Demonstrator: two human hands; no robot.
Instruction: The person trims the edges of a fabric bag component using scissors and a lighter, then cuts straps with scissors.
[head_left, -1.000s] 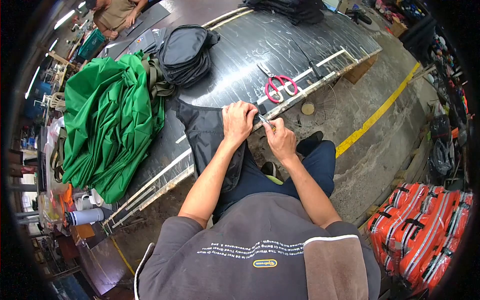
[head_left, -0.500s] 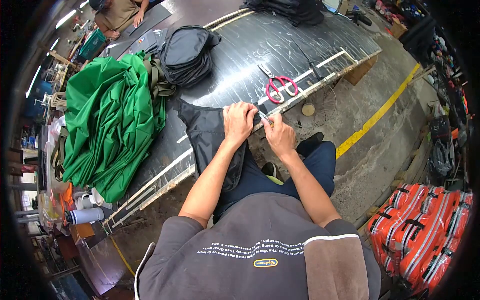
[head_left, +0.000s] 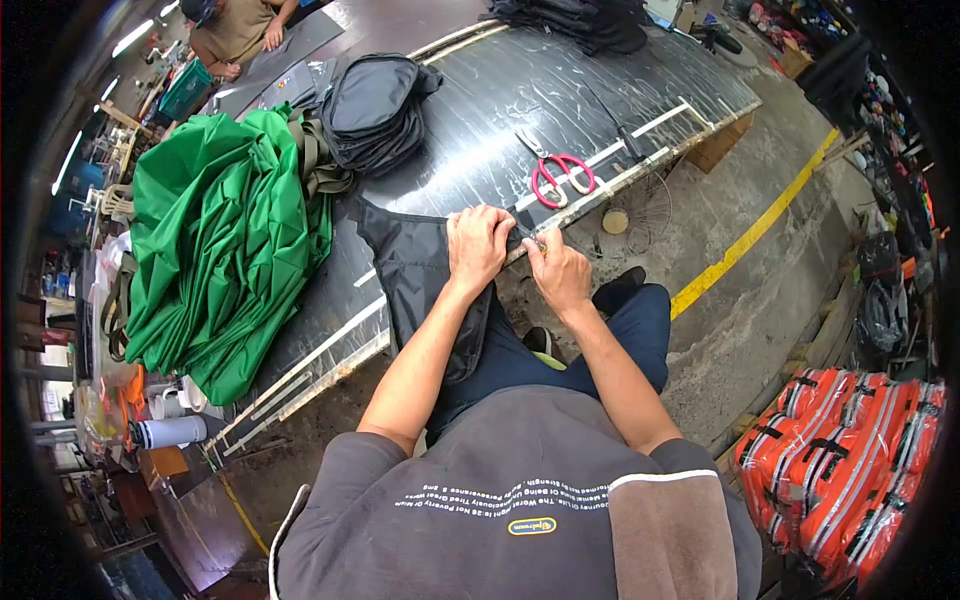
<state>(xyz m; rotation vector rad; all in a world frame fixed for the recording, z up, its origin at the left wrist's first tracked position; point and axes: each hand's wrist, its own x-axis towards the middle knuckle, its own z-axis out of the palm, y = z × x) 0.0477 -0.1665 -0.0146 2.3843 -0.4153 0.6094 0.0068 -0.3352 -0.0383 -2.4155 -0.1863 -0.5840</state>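
Note:
A piece of black fabric (head_left: 415,265) hangs over the table's near edge and down onto my lap. My left hand (head_left: 478,245) is closed on its upper right corner, fingers pinched at the edge. Just to the right, my right hand (head_left: 560,270) is closed with thumb and forefinger together around a small silvery tool (head_left: 541,245). Its kind cannot be made out, as the fingers cover most of it. Above the hands, scissors with red handles (head_left: 563,181) lie on the table.
A heap of green fabric (head_left: 215,240) and stacked black bags (head_left: 375,110) sit on the dark table (head_left: 480,120) at left. More black fabric (head_left: 575,20) lies at the far end. Another person (head_left: 240,40) works at upper left. Wrapped orange bags (head_left: 840,460) stand at lower right.
The silvery tool between my hands shows less than before, its tip no longer reaching toward the left fingers. Both hands stay in nearly the same place.

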